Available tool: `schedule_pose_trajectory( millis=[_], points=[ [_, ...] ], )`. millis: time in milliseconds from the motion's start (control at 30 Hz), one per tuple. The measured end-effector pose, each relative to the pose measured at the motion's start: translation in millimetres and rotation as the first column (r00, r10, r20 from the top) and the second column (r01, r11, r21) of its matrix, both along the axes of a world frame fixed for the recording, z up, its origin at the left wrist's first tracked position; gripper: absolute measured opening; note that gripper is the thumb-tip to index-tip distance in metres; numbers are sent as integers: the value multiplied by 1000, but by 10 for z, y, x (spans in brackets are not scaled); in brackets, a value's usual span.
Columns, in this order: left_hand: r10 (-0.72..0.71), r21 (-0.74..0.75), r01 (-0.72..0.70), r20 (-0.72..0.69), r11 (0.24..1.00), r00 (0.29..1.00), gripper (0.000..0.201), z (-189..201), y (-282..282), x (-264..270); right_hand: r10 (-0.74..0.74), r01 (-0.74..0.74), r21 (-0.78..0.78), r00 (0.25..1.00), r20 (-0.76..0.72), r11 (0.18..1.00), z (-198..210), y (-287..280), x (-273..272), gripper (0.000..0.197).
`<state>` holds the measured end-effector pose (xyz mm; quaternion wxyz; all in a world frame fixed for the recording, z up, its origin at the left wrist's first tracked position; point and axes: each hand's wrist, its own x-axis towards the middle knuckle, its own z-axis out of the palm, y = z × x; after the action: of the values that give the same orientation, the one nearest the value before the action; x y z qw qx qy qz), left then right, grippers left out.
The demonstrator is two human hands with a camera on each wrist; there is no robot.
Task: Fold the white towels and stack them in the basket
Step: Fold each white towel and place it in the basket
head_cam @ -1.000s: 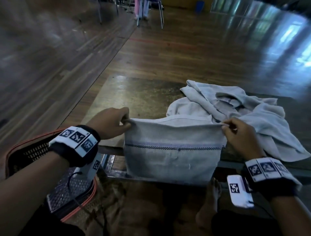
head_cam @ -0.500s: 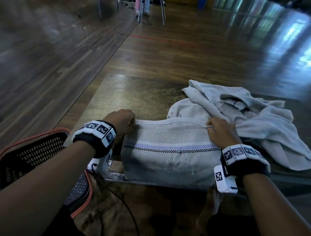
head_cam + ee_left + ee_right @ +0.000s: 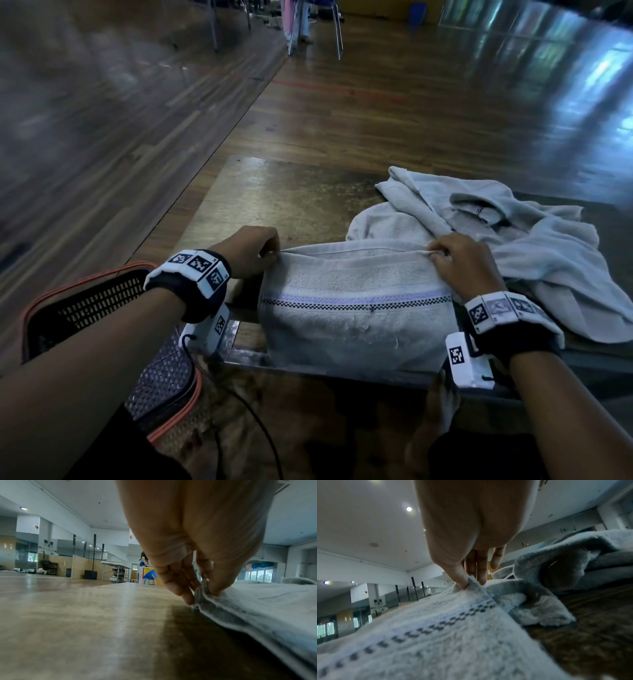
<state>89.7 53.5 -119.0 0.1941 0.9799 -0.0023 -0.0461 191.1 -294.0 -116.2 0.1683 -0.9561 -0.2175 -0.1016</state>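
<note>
A worn brown wooden desk (image 3: 274,198) fills the middle of the head view, with shiny plank floor beyond it. Across its near edge lies a folded white terry towel with a checked dark stripe (image 3: 356,308). Its long axis runs left to right; its folded top edge faces the far side, and its lower part hangs over the desk's front edge. At right centre, a crumpled heap of white towels (image 3: 513,246) sits on the desk, touching the folded one. At lower left, a black mesh basket with an orange rim (image 3: 85,301) stands beside the desk, partly hidden by the forearm and cut off by the frame; its inside is hard to make out. The left hand (image 3: 246,251) pinches the towel's upper left corner, and the right hand (image 3: 459,260) pinches the upper right corner between thumb and fingertips.
</note>
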Motion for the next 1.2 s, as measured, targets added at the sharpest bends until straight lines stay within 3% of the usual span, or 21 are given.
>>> schedule_pose_trajectory(
  millis=[100, 200, 300, 400, 567, 733, 800, 900, 967, 1067, 1133, 1200],
  points=[
    [49, -68, -48, 25, 997, 998, 22, 84, 15, -94, 52, -44, 166, 998, -45, 985, 54, -108, -80, 12],
    [-17, -14, 17, 39, 1000, 999, 24, 175, 10, -247, 59, -40, 237, 995, -75, 971, 99, -262, -226, 22],
    [-127, 28, 127, -21, 991, 992, 16, 250, -14, -477, 62, -44, 161, 993, -105, 986, 111, -383, -450, 17],
    [-183, -47, 179, -87, 983, 979, 13, 254, -24, -788, 130, -114, 103, 977, -167, 988, 51, -508, -822, 10],
    [-226, -119, 209, -155, 971, 962, 11, 167, -6, -1270, 188, -139, 184, 940, -284, 973, -34, -736, -1443, 21],
    [-202, -240, 170, -116, 956, 972, 18, 131, -2, -1548, 160, -69, 272, 930, -331, 960, -18, -809, -1748, 16],
    [-185, -219, 156, -116, 963, 976, 24, 150, -13, -1610, 143, -32, 313, 930, -337, 949, 29, -841, -1776, 16],
    [-205, -110, 192, -127, 975, 971, 18, 229, -64, -1626, 140, -10, 321, 912, -386, 947, 114, -819, -1753, 20],
    [-201, 13, 202, -64, 979, 978, 15, 373, -90, -1567, 139, -28, 280, 912, -385, 960, 233, -773, -1678, 23],
    [-173, 113, 153, 193, 982, 966, 14, 829, -72, -1419, 148, -82, 243, 952, -268, 967, 656, -663, -1488, 21],
    [-135, 57, 123, 391, 991, 911, 11, 1253, -36, -1326, 135, -86, 323, 982, -131, 943, 1086, -598, -1361, 19],
    [-48, -100, 121, 542, 988, 839, 5, 1682, -8, -1280, 102, -97, 450, 995, 13, 888, 1534, -553, -1292, 19]
  ],
)
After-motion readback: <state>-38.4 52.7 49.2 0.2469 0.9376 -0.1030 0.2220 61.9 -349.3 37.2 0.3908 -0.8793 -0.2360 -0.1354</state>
